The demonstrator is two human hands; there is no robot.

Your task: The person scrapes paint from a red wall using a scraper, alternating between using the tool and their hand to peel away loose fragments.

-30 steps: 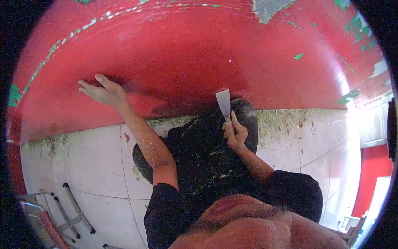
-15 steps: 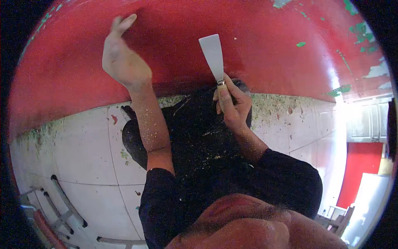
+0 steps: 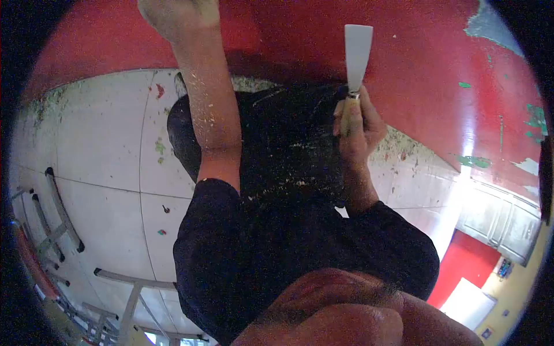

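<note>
My right hand (image 3: 366,128) is closed round the wooden handle of a putty knife (image 3: 358,56). Its pale flat blade points up and stands out against the red wall (image 3: 283,40). Touching between blade and wall cannot be made out. At the top left, my left hand (image 3: 183,20) is in front of the wall, with its fingers cut off by the frame's upper edge. Light flakes cling to the left forearm and to the dark clothing over my knees.
Green and grey patches (image 3: 496,29) break the red paint at the right. Paint chips (image 3: 160,147) litter the pale tiled floor (image 3: 104,132), thickest along the wall's foot. Metal stand legs (image 3: 63,213) are at lower left. A grey door-like panel (image 3: 496,222) is at far right.
My left hand has risen, taking its fingers out of view. The putty knife in my right hand has shifted right and up. The camera view has tilted, showing more floor.
</note>
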